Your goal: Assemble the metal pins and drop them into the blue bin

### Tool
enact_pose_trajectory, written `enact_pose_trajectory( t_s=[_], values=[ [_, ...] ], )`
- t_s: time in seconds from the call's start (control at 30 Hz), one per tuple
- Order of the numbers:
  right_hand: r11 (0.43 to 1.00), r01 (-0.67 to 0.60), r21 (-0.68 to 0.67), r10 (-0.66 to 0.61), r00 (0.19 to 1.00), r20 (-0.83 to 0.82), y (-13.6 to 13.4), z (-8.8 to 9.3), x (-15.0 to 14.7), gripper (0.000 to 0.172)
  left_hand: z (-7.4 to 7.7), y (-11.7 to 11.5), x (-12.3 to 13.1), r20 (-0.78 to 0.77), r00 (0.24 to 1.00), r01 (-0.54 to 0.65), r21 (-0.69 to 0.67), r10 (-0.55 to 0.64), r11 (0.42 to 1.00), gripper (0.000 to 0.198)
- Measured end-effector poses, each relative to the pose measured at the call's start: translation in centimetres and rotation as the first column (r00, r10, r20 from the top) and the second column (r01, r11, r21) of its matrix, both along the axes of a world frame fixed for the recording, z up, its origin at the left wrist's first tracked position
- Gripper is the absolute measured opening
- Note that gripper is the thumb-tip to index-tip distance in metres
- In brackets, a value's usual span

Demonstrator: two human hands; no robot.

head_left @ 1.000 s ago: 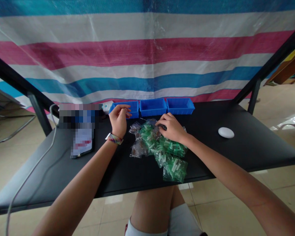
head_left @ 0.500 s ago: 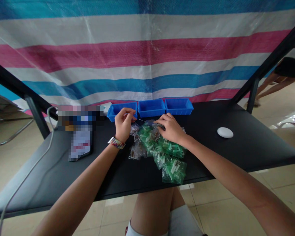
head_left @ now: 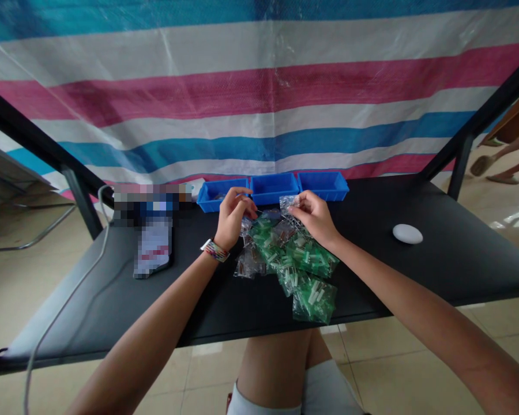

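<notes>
A heap of small green plastic packets (head_left: 311, 256) lies on the black table, with clear packets (head_left: 249, 260) along its left side. My right hand (head_left: 315, 218), above the back of the heap, pinches a small clear packet (head_left: 288, 203). My left hand (head_left: 233, 218) is in front of the left blue bin (head_left: 205, 203), its fingers closed at the heap's back left edge; what they hold, if anything, is too small to name. Behind the heap stand the middle blue bin (head_left: 274, 189) and the right blue bin (head_left: 324, 185).
A white oval object (head_left: 407, 234) lies on the right of the black table (head_left: 367, 288). At the left are a partly blurred phone-like item (head_left: 153, 248) and a pale cable (head_left: 64, 305). A striped sheet (head_left: 242, 92) hangs behind. A person's legs (head_left: 516, 158) show at far right.
My right hand has lifted slightly from the heap and now has a clear packet in its fingers. My left hand stays near the left bin. The view has shifted a little.
</notes>
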State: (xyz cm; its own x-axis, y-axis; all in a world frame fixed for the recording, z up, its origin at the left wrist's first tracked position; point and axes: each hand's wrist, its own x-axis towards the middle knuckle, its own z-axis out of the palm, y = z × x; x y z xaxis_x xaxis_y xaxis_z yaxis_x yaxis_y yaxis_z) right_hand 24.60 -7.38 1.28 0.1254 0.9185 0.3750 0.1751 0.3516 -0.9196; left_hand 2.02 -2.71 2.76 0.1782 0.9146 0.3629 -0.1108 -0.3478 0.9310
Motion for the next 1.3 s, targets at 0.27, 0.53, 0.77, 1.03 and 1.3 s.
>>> enact_pose_trajectory(
  t_s=[0.27,0.53,0.77,1.03,1.3],
  values=[
    [0.995,-0.099,-0.033,0.093,0.983,-0.161,-0.6,0.7,-1.1,0.028,0.9,-1.2,0.4,-0.241,0.961,0.151,0.058,-0.133,0.987,0.030],
    [0.989,-0.147,-0.028,0.140,0.974,-0.179,-1.1,0.7,-1.6,0.034,1.1,-1.8,0.9,-0.311,0.939,0.198,0.140,-0.147,0.970,0.023],
    [0.982,-0.189,-0.022,0.182,0.966,-0.183,-1.3,1.4,-1.5,0.036,0.7,-1.5,0.9,-0.285,0.947,0.195,0.149,-0.147,0.969,0.030],
    [0.975,-0.216,-0.046,0.198,0.947,-0.254,-1.2,1.1,-1.2,0.026,0.8,-1.4,0.9,-0.180,0.965,0.205,0.058,-0.192,0.977,0.026],
    [0.969,-0.233,-0.083,0.195,0.927,-0.321,-1.1,1.2,-1.2,0.026,0.9,-1.5,0.8,-0.104,0.972,0.206,-0.064,-0.211,0.977,0.030]
  ],
)
